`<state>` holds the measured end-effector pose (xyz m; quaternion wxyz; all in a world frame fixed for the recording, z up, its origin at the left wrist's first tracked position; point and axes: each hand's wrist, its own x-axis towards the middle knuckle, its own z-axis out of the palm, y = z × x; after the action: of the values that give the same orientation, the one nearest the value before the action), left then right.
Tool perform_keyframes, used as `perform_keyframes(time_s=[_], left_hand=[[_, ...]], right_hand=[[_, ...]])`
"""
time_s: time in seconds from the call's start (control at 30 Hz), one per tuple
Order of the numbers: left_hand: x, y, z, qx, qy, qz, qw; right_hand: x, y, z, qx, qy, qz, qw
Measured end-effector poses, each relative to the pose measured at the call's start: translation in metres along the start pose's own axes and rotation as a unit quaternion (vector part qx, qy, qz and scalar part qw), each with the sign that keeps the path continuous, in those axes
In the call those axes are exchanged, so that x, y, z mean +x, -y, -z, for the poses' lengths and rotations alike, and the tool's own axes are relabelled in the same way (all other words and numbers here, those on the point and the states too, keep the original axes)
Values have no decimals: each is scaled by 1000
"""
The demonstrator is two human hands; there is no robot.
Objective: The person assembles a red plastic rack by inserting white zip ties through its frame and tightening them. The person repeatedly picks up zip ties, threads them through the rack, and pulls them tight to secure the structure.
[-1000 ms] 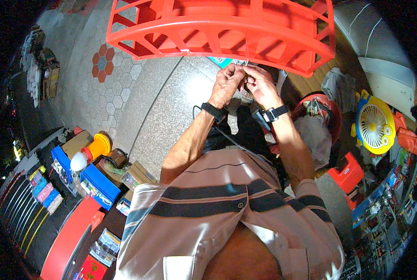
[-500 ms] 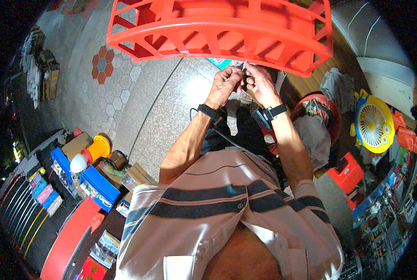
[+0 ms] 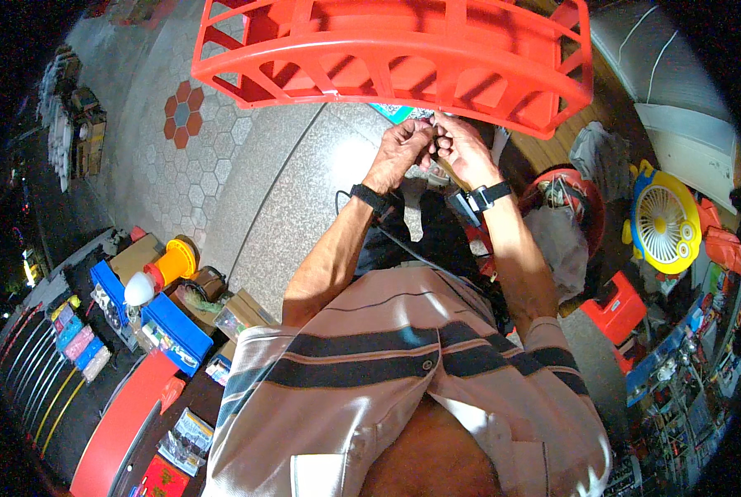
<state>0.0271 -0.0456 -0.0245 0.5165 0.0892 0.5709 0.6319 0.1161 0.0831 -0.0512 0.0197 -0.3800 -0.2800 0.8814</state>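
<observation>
A red plastic openwork rack with slanted slots spans the top of the view. Just under its near rim, my left hand and my right hand are close together, fingertips nearly meeting. Both hands are closed in a pinch. Whatever they hold is too small and too covered by the fingers to name; a thin pale bit shows at the right fingertips, close to the rim. Behind the fingers lies a green and white printed card. Each wrist wears a black strap.
To the right stand a red tub with a plastic bag, a yellow and blue fan and a red plastic stool. At left are blue bins, a yellow-orange spool and a red-topped surface.
The right fingers have shifted slightly, and less of the thin pale piece sticks up between the hands. The rack has barely moved.
</observation>
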Motion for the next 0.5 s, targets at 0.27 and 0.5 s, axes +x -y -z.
perform_keyframes(time_s=[0.27, 0.5], left_hand=[[9, 3, 1, 38, -23, 0, 999], [14, -1, -2, 54, -24, 3, 998]], right_hand=[[4, -5, 4, 3, -22, -3, 1000], [4, -2, 3, -25, 11, 19, 999]])
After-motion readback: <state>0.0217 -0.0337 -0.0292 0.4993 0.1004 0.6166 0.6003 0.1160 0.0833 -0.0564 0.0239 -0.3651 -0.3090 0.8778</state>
